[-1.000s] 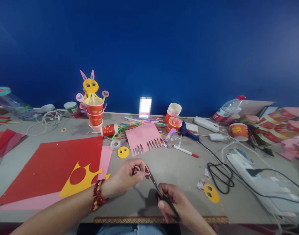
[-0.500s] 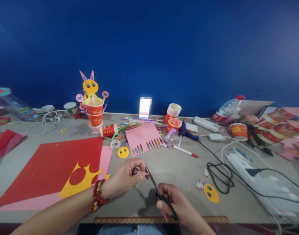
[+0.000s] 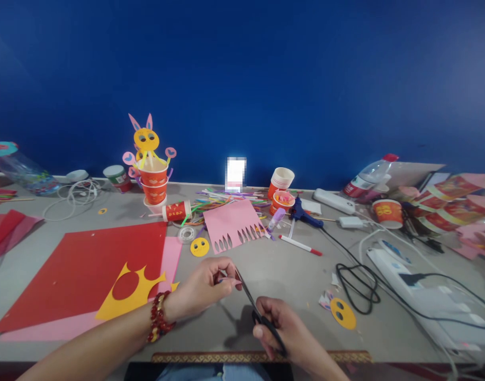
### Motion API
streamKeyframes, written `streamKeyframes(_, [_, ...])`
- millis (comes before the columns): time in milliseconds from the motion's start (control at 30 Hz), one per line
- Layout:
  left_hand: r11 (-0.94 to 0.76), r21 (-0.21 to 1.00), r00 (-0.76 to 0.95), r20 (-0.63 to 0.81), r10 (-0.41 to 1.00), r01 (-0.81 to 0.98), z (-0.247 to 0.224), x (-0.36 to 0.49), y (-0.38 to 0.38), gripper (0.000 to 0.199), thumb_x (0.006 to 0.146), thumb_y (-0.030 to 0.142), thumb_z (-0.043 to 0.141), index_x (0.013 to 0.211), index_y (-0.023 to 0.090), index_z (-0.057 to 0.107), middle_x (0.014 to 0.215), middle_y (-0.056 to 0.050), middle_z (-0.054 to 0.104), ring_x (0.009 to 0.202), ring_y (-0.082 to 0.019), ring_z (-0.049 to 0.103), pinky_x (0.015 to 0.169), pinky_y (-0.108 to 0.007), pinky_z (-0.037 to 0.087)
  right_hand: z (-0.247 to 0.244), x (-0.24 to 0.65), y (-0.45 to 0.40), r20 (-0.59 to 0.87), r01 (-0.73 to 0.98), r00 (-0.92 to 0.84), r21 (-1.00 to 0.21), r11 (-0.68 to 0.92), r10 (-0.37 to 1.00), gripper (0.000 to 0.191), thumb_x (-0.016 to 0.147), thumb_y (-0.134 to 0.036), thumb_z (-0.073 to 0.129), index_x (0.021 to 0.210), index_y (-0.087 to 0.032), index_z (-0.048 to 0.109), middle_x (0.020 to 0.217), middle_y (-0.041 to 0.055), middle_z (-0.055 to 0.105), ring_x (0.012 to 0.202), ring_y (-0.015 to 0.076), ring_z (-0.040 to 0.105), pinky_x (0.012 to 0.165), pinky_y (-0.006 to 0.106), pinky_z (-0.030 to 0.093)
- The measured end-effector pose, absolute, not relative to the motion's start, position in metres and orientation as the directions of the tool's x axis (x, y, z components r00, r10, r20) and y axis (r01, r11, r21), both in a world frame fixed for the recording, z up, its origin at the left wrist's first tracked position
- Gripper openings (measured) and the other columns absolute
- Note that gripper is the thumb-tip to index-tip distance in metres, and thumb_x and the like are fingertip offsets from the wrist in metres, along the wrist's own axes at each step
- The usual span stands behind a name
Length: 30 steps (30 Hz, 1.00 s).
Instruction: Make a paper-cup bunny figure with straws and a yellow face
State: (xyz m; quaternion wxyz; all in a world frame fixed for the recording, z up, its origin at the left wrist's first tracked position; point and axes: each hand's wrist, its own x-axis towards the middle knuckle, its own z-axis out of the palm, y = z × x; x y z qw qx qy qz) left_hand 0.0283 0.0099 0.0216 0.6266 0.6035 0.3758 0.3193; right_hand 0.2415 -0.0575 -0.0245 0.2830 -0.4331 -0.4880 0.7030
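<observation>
By the grip of the right hand [image 3: 284, 324], the black handles of the scissors [image 3: 246, 291] are grasped, low over the near middle of the table [image 3: 274, 270]. The blades are slanted far and left, their tips beside the left hand [image 3: 206, 283]; whether they are parted cannot be told. Between the left thumb and fingers a small pink piece [image 3: 234, 281] is pinched, its pointed end showing, the rest hidden by the fingers.

The piece is judged light, thin and easily bent; it would be creased or torn by a hard squeeze, so it is best held flat by its broader part, with the rim kept free and the fingertips clear of the steel. The scissors are judged stiff and fairly light, steadied best by the loops, as their slim blades would give a poor and risky hold.

Farther out, a pink sheet [image 3: 230, 219] with a notched near edge is seen, likely floppy at its narrow strips and best lifted by the uncut far side. Near it, on the left, a yellow face disc [image 3: 200, 247] is laid. On the left, a yellow offcut [image 3: 111, 304] is spread over a red sheet [image 3: 83, 254]; its thin points would be bent readily. On the right, a blue glue gun [image 3: 304, 216] is seen, suited to being taken by its handle.
</observation>
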Motion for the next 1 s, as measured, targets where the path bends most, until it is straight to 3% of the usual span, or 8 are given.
streamKeyframes(200, [0.099,0.994,0.515,-0.109,0.85,0.046,0.024,0.028,0.007,0.02,0.08,0.033,0.069,0.073,0.015,0.062,0.075,-0.003,0.067,0.054,-0.008,0.045,0.047,-0.018,0.029,-0.02,0.241,-0.054,-0.318,0.043,-0.401,-0.943,-0.329,0.859,0.062,0.065,-0.073,0.072,0.065,-0.024,0.033,0.043,-0.011,0.041,0.036,0.0057,0.039,0.039,0.018,0.023])
streamKeyframes(367, [0.405,0.904,0.521,-0.282,0.806,-0.139,0.015,0.037,0.003,0.028,0.085,0.042,0.063,0.076,0.016,0.057,0.059,0.002,0.061,0.036,-0.002,0.023,0.038,-0.018,0.017,-0.002,0.238,-0.043,-0.216,0.054,-0.237,-0.976,-0.209,0.947,0.054,0.071,-0.07,0.068,0.07,-0.022,0.045,0.054,-0.0034,0.055,0.05,0.0109,0.05,0.053,0.023,0.039])
streamKeyframes(433, [0.544,0.795,0.53,-0.351,0.772,-0.267,0.008,0.041,0.003,0.026,0.083,0.039,0.066,0.076,0.017,0.054,0.064,-0.001,0.066,0.033,-0.002,0.028,0.035,-0.018,0.018,0.0,0.237,-0.04,-0.199,0.062,-0.209,-0.98,-0.19,0.958,0.052,0.072,-0.068,0.069,0.072,-0.021,0.047,0.056,-0.0022,0.057,0.054,0.0125,0.053,0.055,0.024,0.04])
streamKeyframes(533, [0.627,0.69,0.51,-0.416,0.752,-0.362,-0.001,0.045,0.004,0.021,0.08,0.031,0.069,0.081,0.016,0.054,0.076,-0.008,0.072,0.042,-0.007,0.051,0.036,-0.016,0.025,-0.004,0.233,-0.036,-0.198,0.084,-0.173,-0.979,-0.185,0.965,0.05,0.071,-0.063,0.073,0.07,-0.021,0.047,0.057,-0.003,0.056,0.053,0.0119,0.051,0.052,0.024,0.038])
streamKeyframes(667, [0.664,0.6,0.491,-0.456,0.742,-0.446,-0.005,0.048,0.004,0.013,0.082,0.021,0.067,0.089,0.015,0.057,0.095,-0.014,0.075,0.072,-0.016,0.071,0.05,-0.019,0.044,-0.009,0.228,-0.031,-0.136,0.066,-0.046,-0.989,-0.133,0.99,0.041,0.069,-0.05,0.078,0.071,-0.02,0.051,0.062,-0.0034,0.057,0.053,0.0119,0.051,0.051,0.024,0.039])
streamKeyframes(800, [0.646,0.496,0.486,-0.426,0.763,-0.58,-0.011,0.049,0.001,0.004,0.084,0.014,0.064,0.086,0.014,0.061,0.104,-0.016,0.074,0.098,-0.023,0.071,0.075,-0.029,0.054,-0.007,0.222,-0.029,-0.054,0.057,0.051,-0.997,-0.057,0.997,0.028,0.071,-0.037,0.078,0.077,-0.021,0.055,0.07,-0.0013,0.063,0.057,0.0135,0.053,0.054,0.027,0.043])
streamKeyframes(900, [0.588,0.472,0.452,-0.378,0.808,-0.656,-0.014,0.051,-0.002,0.001,0.085,0.014,0.064,0.084,0.014,0.064,0.106,-0.015,0.074,0.103,-0.025,0.07,0.09,-0.035,0.051,-0.011,0.215,-0.03,-0.015,0.112,0.048,-0.993,-0.02,0.999,0.027,0.072,-0.032,0.077,0.08,-0.021,0.053,0.073,-0.0008,0.065,0.056,0.0124,0.051,0.052,0.026,0.041])
streamKeyframes(1000, [0.558,0.47,0.409,-0.386,0.827,-0.684,-0.011,0.055,-0.004,0.002,0.083,0.014,0.066,0.082,0.014,0.065,0.102,-0.012,0.075,0.095,-0.022,0.071,0.091,-0.034,0.051,-0.017,0.206,-0.032,0.015,0.149,0.027,-0.989,0.011,1.0,0.028,0.073,-0.028,0.076,0.08,-0.022,0.05,0.071,-0.0028,0.062,0.053,0.0103,0.046,0.05,0.024,0.037])
